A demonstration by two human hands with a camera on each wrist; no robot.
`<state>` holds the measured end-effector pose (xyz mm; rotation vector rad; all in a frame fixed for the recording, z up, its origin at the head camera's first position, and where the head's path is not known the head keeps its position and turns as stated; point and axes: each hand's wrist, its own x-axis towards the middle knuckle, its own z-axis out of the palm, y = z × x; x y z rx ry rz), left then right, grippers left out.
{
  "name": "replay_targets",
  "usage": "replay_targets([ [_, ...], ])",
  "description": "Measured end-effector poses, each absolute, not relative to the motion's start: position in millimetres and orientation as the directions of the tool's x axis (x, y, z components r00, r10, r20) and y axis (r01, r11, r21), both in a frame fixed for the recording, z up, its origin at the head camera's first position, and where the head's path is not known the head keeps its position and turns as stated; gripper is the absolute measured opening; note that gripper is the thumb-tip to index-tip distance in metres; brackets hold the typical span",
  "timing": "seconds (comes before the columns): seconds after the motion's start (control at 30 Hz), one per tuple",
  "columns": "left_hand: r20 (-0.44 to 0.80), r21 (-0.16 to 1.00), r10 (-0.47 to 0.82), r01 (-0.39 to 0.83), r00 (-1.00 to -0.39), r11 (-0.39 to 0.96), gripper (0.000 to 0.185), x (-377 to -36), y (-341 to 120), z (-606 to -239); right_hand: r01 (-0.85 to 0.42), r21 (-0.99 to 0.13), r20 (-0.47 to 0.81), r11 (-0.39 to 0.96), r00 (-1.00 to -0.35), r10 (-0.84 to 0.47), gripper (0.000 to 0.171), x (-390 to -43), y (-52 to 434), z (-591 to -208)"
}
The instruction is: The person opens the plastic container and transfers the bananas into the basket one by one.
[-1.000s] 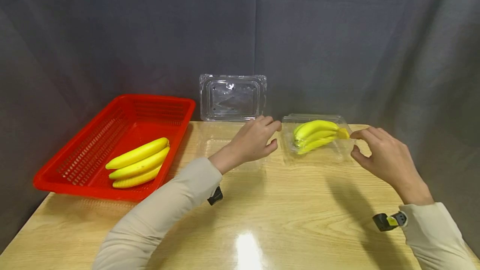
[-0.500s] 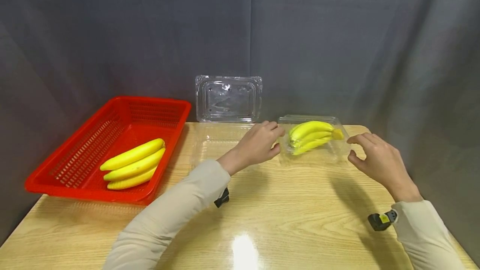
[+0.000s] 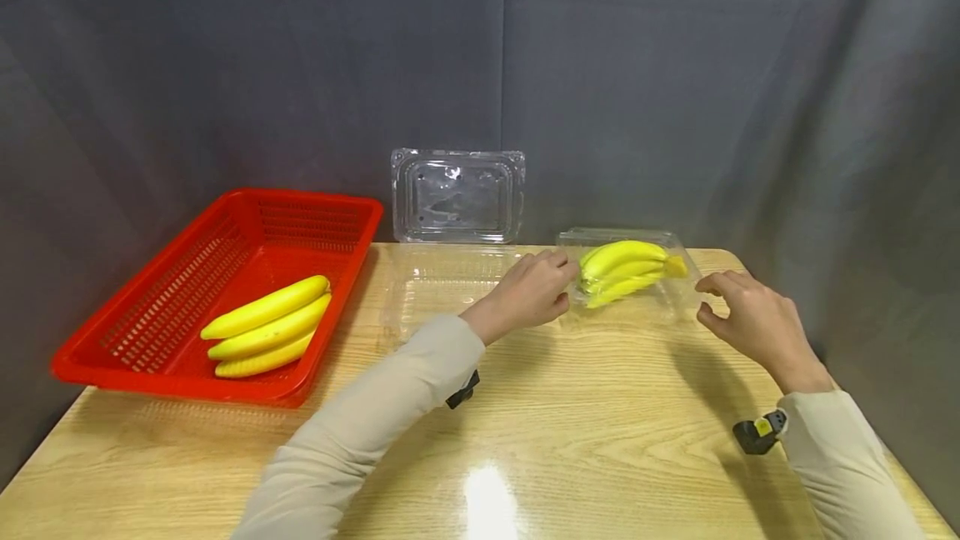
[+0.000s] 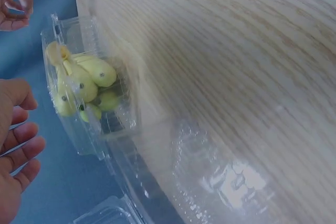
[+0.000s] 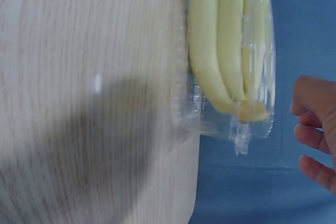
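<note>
A clear plastic clamshell box with its lid down stands at the table's back right. Inside it lies a bunch of yellow bananas, stem to the right. My left hand hovers by the box's left end, its fingers loosely bent and holding nothing. Off the right end, my right hand has thumb and index finger bent with a gap between them. Both wrist views show the hands apart from the box; the left wrist view catches the banana tips, the right wrist view the brown-yellow stem.
Left of the closed box is a second clear clamshell, its lid upright and its base on the table, partly behind my left arm. A red basket with bananas stands at the left. Grey cloth hangs behind.
My left hand has moved right, closer to the closed box. The right hand has barely moved. The whole view shifted slightly.
</note>
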<state>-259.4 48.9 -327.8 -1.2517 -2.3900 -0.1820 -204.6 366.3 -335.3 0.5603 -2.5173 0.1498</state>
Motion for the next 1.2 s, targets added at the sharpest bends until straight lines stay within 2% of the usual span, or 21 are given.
replay_targets([
  [0.37, 0.42, -0.092, 0.763, 0.813, -0.492, 0.575, 0.011, -258.6, 61.2, -334.3, -0.406, -0.033, 0.491, 0.913, -0.802, -0.339, 0.023, -211.7, 375.3, -350.0],
  [0.7, 0.386, -0.11, 0.771, 0.804, -0.507, 0.584, 0.009, -259.1, 68.6, -348.8, -0.383, -0.019, 0.476, 0.924, -0.816, -0.328, 0.021, -217.9, 380.7, -357.8],
  [0.83, 0.37, -0.103, 0.763, 0.793, -0.53, 0.601, 0.011, -258.2, 71.7, -351.8, -0.388, -0.008, 0.481, 0.922, -0.81, -0.337, 0.021, -219.2, 383.4, -360.6],
  [1.2, 0.346, -0.098, 0.762, 0.787, -0.547, 0.609, 0.014, -255.9, 81.4, -357.9, -0.416, 0.04, 0.482, 0.909, -0.789, -0.382, 0.021, -225.4, 387.9, -365.3],
])
